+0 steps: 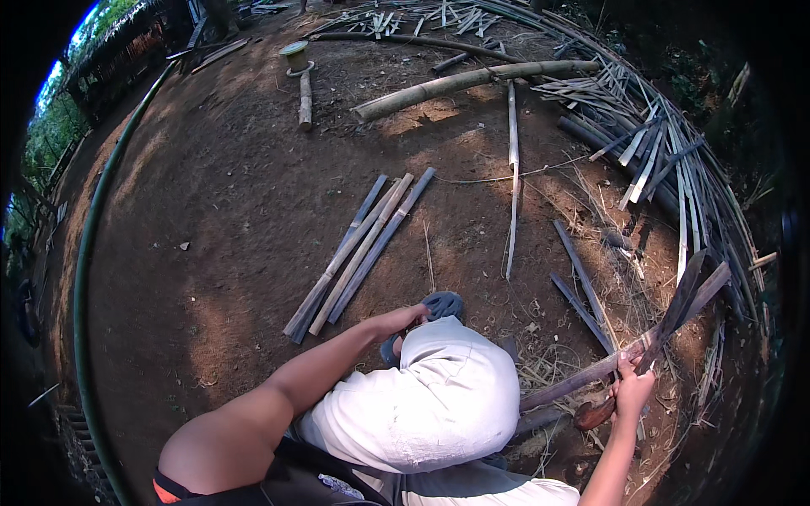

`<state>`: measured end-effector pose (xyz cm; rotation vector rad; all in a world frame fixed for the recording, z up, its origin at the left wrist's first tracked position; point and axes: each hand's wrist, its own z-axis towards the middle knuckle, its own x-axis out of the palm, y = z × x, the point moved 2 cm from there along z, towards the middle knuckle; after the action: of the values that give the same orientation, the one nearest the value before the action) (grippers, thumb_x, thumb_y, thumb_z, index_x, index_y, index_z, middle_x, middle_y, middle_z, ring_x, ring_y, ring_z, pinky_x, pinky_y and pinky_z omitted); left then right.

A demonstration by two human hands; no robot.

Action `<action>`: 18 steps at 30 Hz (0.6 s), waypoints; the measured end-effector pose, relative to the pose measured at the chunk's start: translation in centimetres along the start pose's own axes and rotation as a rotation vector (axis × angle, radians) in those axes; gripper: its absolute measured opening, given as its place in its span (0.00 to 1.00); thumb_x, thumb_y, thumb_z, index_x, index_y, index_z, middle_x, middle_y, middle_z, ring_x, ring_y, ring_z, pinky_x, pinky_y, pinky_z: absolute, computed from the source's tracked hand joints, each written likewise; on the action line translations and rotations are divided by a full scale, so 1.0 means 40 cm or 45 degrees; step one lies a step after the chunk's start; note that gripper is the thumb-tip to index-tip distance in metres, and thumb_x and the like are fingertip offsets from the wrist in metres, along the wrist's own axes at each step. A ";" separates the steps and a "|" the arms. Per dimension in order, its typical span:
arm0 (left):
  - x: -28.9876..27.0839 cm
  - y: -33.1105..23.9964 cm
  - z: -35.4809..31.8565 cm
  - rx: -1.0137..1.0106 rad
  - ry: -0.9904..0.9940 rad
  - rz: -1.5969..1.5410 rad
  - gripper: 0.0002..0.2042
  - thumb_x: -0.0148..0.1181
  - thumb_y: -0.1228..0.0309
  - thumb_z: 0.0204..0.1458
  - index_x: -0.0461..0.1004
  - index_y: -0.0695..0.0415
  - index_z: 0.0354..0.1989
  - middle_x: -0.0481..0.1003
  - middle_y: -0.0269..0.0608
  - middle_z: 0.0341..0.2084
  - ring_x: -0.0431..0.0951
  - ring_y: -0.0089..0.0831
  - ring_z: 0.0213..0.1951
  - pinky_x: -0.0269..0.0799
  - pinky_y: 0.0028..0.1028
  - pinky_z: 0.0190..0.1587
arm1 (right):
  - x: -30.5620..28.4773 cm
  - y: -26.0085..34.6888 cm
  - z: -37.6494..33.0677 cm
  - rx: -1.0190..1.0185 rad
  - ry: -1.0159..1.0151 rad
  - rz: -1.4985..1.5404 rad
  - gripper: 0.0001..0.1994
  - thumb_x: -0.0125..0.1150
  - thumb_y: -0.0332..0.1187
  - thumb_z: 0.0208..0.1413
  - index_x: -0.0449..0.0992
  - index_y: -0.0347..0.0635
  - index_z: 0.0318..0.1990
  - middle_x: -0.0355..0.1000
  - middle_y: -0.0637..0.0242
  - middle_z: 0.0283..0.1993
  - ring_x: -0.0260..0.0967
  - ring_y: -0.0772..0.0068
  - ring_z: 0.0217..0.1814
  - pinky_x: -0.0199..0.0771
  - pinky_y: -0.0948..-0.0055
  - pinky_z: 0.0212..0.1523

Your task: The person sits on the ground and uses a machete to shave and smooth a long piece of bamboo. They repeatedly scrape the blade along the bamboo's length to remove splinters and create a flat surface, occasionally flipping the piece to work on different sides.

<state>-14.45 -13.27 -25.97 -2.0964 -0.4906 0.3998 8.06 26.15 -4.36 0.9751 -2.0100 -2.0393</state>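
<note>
Fisheye view from the person's own head, pitched down past the lap to the ground ahead.
The camera is the left one of a pair worn side by side; it sits above the body and faces forward and steeply down, upright and unmirrored. Nearest are the left shoulder (pixel 219 438) at lower left and the pale trousers (pixel 456 396) at bottom centre; the left fingers (pixel 416 314) and right fingers (pixel 626 368) lie farther out, both in frame. Bare earth (pixel 228 236) fills the middle. The lens is wide enough to catch greenery (pixel 46 152) at the far left; the green pole (pixel 87 244) bows along the rim, and black rounds off the corners.
</note>
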 end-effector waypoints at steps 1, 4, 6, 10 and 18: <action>0.002 -0.006 -0.003 0.035 -0.083 0.280 0.25 0.41 0.53 0.62 0.67 0.56 0.61 0.70 0.46 0.57 0.67 0.35 0.59 0.60 0.38 0.60 | 0.008 0.001 0.000 0.003 0.001 0.006 0.14 0.67 0.32 0.57 0.64 0.40 0.38 0.61 0.73 0.21 0.54 0.82 0.10 0.53 0.76 0.10; 0.004 0.085 0.064 -0.072 -0.079 0.256 0.27 0.38 0.52 0.64 0.64 0.60 0.62 0.68 0.51 0.58 0.65 0.39 0.61 0.60 0.39 0.62 | 0.024 0.001 -0.002 -0.003 0.007 0.031 0.15 0.68 0.32 0.56 0.65 0.39 0.39 0.61 0.73 0.22 0.54 0.82 0.10 0.53 0.76 0.10; 0.027 -0.036 0.066 -0.009 0.085 0.052 0.28 0.34 0.52 0.65 0.65 0.62 0.61 0.68 0.52 0.59 0.69 0.38 0.59 0.63 0.37 0.62 | -0.007 0.008 0.013 -0.001 -0.006 0.050 0.15 0.68 0.32 0.56 0.66 0.38 0.39 0.61 0.73 0.22 0.54 0.82 0.10 0.54 0.76 0.10; -0.070 0.009 -0.015 -0.015 0.084 -0.557 0.23 0.48 0.60 0.59 0.70 0.64 0.57 0.76 0.47 0.52 0.77 0.31 0.49 0.71 0.32 0.54 | 0.052 0.051 -0.007 -0.012 0.040 0.077 0.13 0.68 0.32 0.56 0.68 0.37 0.39 0.61 0.73 0.22 0.55 0.83 0.11 0.54 0.77 0.11; -0.187 -0.585 -0.353 0.405 -0.698 0.219 0.19 0.46 0.56 0.67 0.74 0.59 0.48 0.76 0.35 0.38 0.75 0.23 0.41 0.71 0.28 0.45 | 0.024 0.086 -0.006 -0.121 -0.032 0.288 0.13 0.67 0.33 0.57 0.68 0.37 0.36 0.65 0.71 0.23 0.56 0.84 0.11 0.56 0.77 0.11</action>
<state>-18.91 -15.27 1.94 -1.7109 -0.5195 1.0944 6.22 25.06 -1.47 0.6741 -1.9164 -2.0124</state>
